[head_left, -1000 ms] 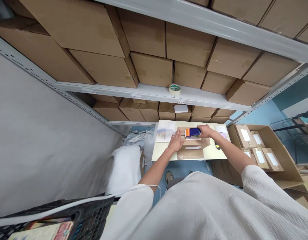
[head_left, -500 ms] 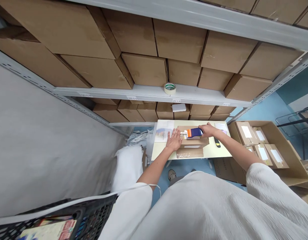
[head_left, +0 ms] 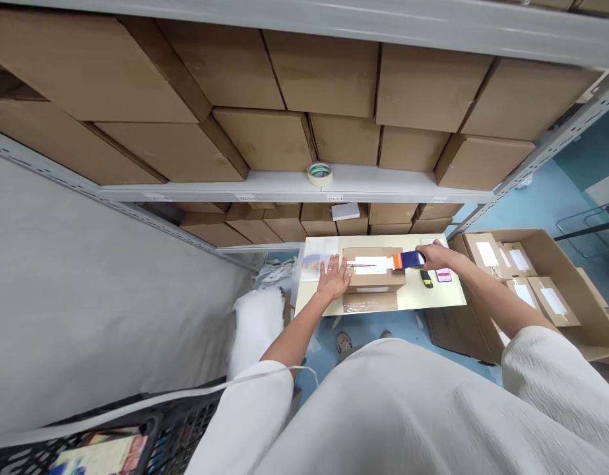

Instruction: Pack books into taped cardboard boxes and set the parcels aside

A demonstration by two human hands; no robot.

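A brown cardboard box point(head_left: 374, 280) with a white label point(head_left: 371, 265) on its top lies on a pale yellow table point(head_left: 311, 297). My left hand point(head_left: 334, 278) is laid on the box's left end, fingers spread. In my right hand point(head_left: 433, 253) is a blue and orange tape dispenser point(head_left: 408, 260), at the box's right end. A strip of clear tape seems to run from it leftward across the label. Against the box's near side sits a flat cardboard piece point(head_left: 370, 302) covered with shiny tape.
On the table lie a black and yellow box cutter point(head_left: 427, 280), a phone point(head_left: 443, 275) and a clear plastic sheet point(head_left: 318, 254). A big carton point(head_left: 536, 237) with labelled boxes stands right. Shelves point(head_left: 383, 177) of boxes rise ahead, with a tape roll point(head_left: 320, 174). A black crate point(head_left: 185, 422) is lower left.
My right hand has pulled the tape dispenser to the right, from mid-box to its right end, uncovering the white label. My left hand stays on the box's left end.
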